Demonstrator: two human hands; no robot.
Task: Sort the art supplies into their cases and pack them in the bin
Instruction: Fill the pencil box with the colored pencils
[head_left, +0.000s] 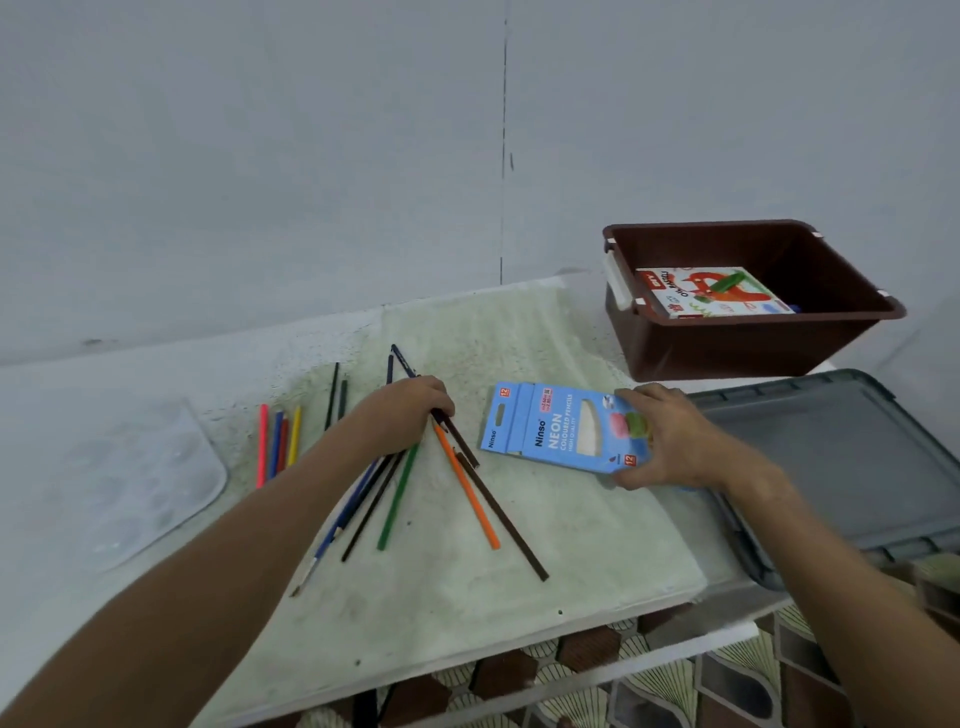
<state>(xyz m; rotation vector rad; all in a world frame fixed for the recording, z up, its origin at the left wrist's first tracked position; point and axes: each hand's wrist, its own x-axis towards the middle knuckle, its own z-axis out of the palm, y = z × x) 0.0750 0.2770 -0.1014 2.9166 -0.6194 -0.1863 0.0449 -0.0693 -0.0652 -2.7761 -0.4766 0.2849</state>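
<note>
Both forearms reach in from the lower frame. Left hand (405, 410) has its fingers clamped on a fan of coloured pencils (441, 488) at centre, their long axes splaying toward the lower right over a pale green towel (571, 545) on the counter (62, 395). Right hand (670, 436) grips the blue pencil box (550, 426) reading "Ninso NEON COLOURED PENCILS", lying flat, hang tab pointing left. Upper right, the brown bin (748, 343) holds an oil pastels box (717, 299)
</note>
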